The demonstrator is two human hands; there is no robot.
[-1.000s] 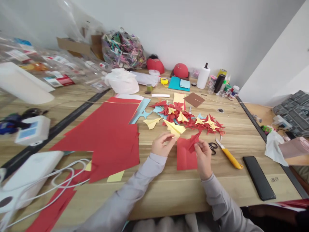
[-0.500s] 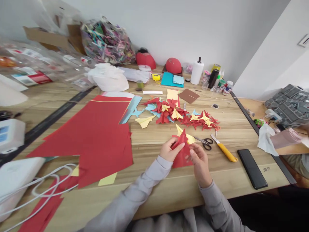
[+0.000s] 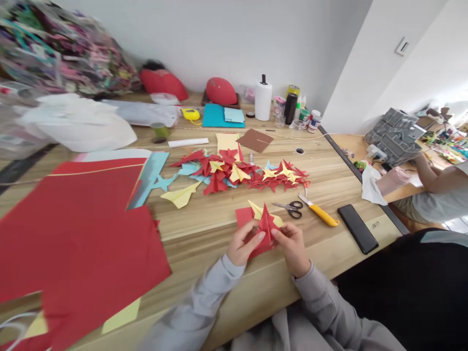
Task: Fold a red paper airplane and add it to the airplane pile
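Note:
Between my hands is a folded red paper plane (image 3: 266, 222) with its pointed tip up. My left hand (image 3: 244, 243) pinches its left side, thumb in front. The fingers of my right hand (image 3: 291, 244) are closed on its right edge. Under it lie a flat red sheet (image 3: 244, 215) and a yellow folded paper (image 3: 256, 208). Behind them stretches a pile of red, yellow and blue folded planes and stars (image 3: 228, 170). Black scissors (image 3: 292, 209) lie right of the hands, beside a yellow-handled knife (image 3: 323, 215).
Large red sheets (image 3: 84, 234) cover the left of the table. A black phone (image 3: 357, 228) lies at the right. Bottles and jars (image 3: 292, 109) stand at the back. Another person's arm (image 3: 429, 173) shows at the far right.
The view has swung to the right, bringing a person into sight. My right hand has closed on the red paper plane, whose centre now stands up as a ridge.

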